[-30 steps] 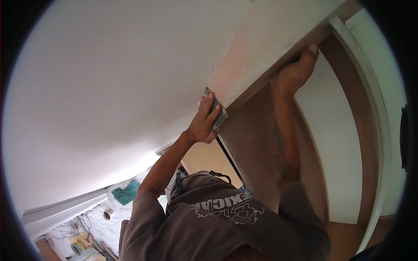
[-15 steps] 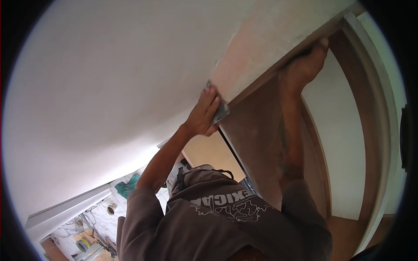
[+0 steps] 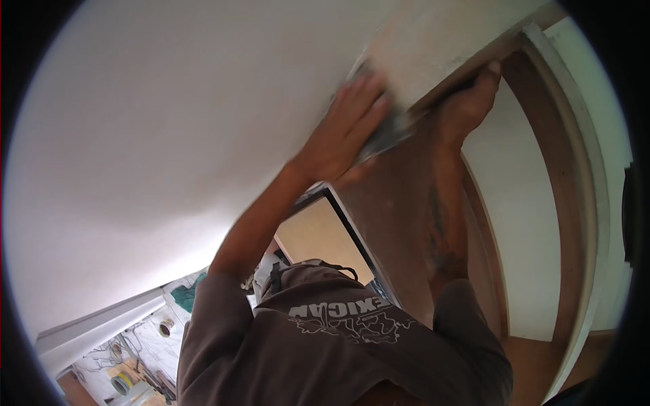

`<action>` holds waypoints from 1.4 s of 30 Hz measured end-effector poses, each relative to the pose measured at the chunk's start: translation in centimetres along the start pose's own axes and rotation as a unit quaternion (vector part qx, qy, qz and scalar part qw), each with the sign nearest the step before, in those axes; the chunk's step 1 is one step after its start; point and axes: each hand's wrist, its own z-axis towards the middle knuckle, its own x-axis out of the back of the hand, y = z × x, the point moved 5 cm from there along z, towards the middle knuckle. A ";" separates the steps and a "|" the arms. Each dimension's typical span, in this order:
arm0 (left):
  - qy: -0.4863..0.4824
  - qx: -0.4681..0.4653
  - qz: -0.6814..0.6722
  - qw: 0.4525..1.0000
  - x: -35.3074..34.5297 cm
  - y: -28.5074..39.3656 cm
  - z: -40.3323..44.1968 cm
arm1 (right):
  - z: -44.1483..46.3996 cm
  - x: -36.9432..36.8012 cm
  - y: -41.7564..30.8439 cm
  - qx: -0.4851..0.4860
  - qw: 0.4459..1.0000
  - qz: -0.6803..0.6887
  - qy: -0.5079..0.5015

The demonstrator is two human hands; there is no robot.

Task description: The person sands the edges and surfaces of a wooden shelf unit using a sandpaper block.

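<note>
The left hand [image 3: 347, 125] clasps a blurred, flat grey pad [image 3: 391, 134]; the right hand [image 3: 470, 105], fingers hidden at the brown edge [image 3: 513, 47], I can't read.

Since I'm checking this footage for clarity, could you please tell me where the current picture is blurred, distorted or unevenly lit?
In the head view, left hand and flat gray tool motion-blurred, right hand sharper; in the head view, pale edging bowed, apparently by the lens, corners black, white panel brightest near its lower edge.
</note>
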 end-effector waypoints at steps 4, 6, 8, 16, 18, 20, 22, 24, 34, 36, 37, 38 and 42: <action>-0.025 0.079 -0.013 0.997 -3.5 -0.4 -12.2 | -0.2 0.4 -0.5 0.002 1.000 -0.011 -0.005; -0.012 0.092 -0.022 0.995 -3.6 0.5 -11.6 | -0.1 0.6 -1.1 0.008 1.000 -0.001 -0.007; 0.001 0.076 -0.034 0.997 -3.1 0.8 -8.6 | 0.0 0.6 -1.4 0.008 1.000 -0.003 -0.003; 0.037 -0.075 0.007 0.996 2.1 1.3 8.1 | 0.4 1.0 1.7 0.004 0.999 0.008 -0.052; 0.001 -0.030 0.031 0.999 0.3 0.3 1.1 | 0.4 0.7 0.9 -0.005 0.999 0.019 -0.041; -0.020 0.036 0.023 0.999 -2.3 -0.3 -9.0 | 0.1 0.5 0.1 0.002 0.999 0.008 -0.031; -0.032 0.072 0.009 0.997 -3.2 0.0 -12.2 | -0.1 0.4 -0.5 0.009 1.000 -0.011 -0.017; -0.038 0.076 -0.008 0.996 -3.4 0.3 -11.7 | -0.2 0.3 -1.0 0.006 1.000 -0.019 0.000; 0.040 -0.054 0.052 0.996 1.9 1.7 9.4 | -0.2 0.1 -0.5 0.003 1.000 0.018 -0.012; 0.006 0.004 0.054 0.999 -0.2 0.6 1.2 | 0.1 -0.1 -0.7 0.036 0.999 -0.001 -0.007; -0.018 0.037 0.048 0.998 -1.3 0.2 -3.8 | 0.1 -0.2 -1.0 0.054 0.999 -0.008 -0.003; -0.028 0.047 0.039 0.998 -2.7 -0.1 -9.0 | 0.0 -0.1 -1.0 0.034 0.999 0.000 0.006; -0.008 0.063 0.023 0.998 -3.6 0.4 -10.6 | 0.1 0.2 -1.0 0.015 1.000 -0.008 0.023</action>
